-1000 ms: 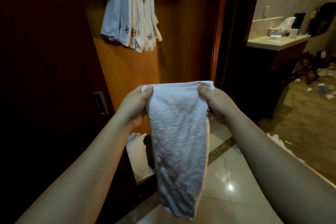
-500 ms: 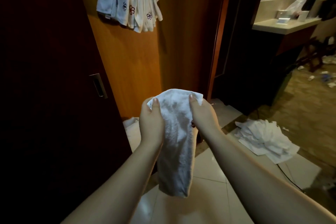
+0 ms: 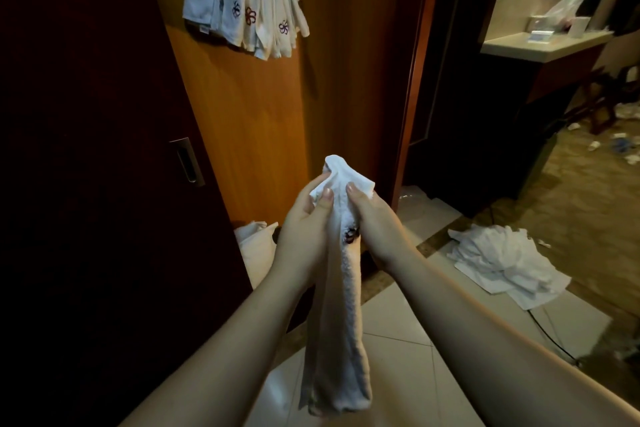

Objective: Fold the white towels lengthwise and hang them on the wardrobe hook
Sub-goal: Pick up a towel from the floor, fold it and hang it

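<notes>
A white towel (image 3: 341,340) hangs down in a narrow folded strip in front of me. My left hand (image 3: 306,229) and my right hand (image 3: 375,222) pinch its top end, pressed close together, thumbs on the cloth. A small dark embroidered mark shows between my palms. Several folded white towels (image 3: 247,0) with flower marks hang high on the orange wardrobe panel (image 3: 249,121); the hook itself is out of view above them.
A dark sliding door (image 3: 86,184) with a metal recessed handle (image 3: 187,161) fills the left. A heap of white towels (image 3: 502,260) lies on the tiled floor at right. White cloth (image 3: 254,246) sits at the wardrobe's foot. A counter (image 3: 540,45) stands far right.
My hands have come together, narrowing the towel from a wide spread into a thin strip. The view has tilted down, so the hung towels sit higher in frame.
</notes>
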A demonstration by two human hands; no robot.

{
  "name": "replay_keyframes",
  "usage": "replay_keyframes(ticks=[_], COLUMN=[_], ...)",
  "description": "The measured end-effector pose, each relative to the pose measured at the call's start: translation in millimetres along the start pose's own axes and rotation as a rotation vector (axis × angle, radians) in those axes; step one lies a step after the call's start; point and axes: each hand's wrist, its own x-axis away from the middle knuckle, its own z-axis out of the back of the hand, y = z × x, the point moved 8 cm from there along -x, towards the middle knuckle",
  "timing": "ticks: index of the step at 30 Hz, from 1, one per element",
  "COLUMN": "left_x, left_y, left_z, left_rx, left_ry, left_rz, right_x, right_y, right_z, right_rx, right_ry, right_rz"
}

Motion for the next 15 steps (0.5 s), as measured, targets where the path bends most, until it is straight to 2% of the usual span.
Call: replay_keyframes(ticks=[4,8,11,15], left_x=[-4,-8,-4,-1], left_y=[4,0,-3,4], left_z=[-4,-7,-10,-12], left_rx=[-0.097,-0.067,-0.088,-0.194], left_ry=[-0.129,-0.253,-0.284,-0.23], left_rz=[0.063,0.22,0.372,0.436], right_x=[0,-4,0,-3], right_y=[-8,-7,-21,-27], right_z=[0,-3,-13,-24], right_rx=[0.117,0.271,0.431,0.607], right_ry=[-0.062,-0.217,-0.3,-0.297], right_rz=[0.015,0.029,0.108,0.229])
